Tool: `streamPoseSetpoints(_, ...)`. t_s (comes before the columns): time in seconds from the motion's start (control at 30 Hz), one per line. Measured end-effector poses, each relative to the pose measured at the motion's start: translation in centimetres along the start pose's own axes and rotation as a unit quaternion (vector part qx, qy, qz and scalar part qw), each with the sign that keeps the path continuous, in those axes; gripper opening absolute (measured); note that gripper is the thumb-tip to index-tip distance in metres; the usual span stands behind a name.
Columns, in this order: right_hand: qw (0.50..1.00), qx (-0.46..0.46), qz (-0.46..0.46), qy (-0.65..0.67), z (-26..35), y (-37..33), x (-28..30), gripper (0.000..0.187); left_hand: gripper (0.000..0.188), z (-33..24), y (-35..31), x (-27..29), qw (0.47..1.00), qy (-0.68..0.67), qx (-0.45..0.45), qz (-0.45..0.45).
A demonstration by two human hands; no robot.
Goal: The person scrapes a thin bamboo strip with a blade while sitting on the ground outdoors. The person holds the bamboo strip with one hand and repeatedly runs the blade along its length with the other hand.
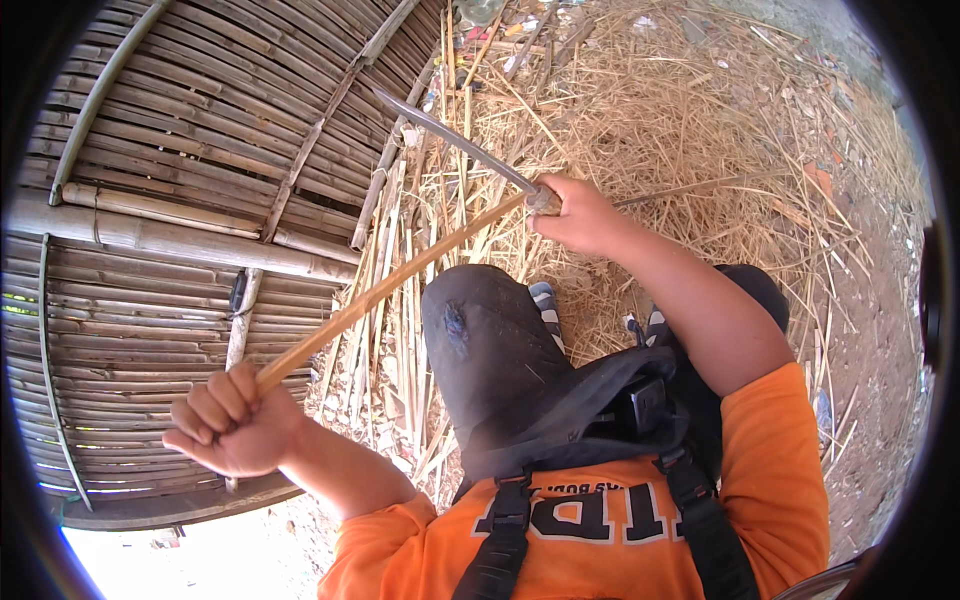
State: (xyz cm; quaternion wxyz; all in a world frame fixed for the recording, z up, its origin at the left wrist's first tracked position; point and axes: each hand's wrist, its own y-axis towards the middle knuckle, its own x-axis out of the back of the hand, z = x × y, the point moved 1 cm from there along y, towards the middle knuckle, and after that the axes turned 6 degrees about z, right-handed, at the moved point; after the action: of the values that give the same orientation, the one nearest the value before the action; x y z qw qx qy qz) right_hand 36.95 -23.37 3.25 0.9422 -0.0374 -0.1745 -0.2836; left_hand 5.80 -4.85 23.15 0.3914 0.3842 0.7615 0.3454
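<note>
My left hand (235,420) is closed in a fist round the near end of a long, flat bamboo strip (400,276). From there the strip slants up to the right, toward my right hand (578,214). That hand grips the short handle of a long knife (465,148). Its narrow, slightly curved blade points to the upper left, away from my body. The strip meets the knife near the handle; my right fingers hide exactly how they touch. Beyond that hand a thin dark length (705,186) continues to the right, perhaps the same strip.
A slatted bamboo wall (180,170) with thick poles stands along the left. Several split bamboo strips (385,340) lie beside it. Straw-like shavings (660,130) cover the ground ahead, with bare soil (860,420) at the right. My bent knees (490,350) are between my arms.
</note>
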Motion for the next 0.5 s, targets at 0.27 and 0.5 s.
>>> streamPoseSetpoints(0.27,0.993,0.096,0.042,-0.05,0.0,0.0,-1.7,0.036,0.046,-3.9,-0.4,0.4,0.997,-0.07,0.002,0.045)
streamPoseSetpoints(0.5,0.996,0.057,0.045,-0.055,1.6,-0.7,-1.0,0.034,0.047,-4.5,-0.3,0.0,0.993,-0.106,0.006,0.059)
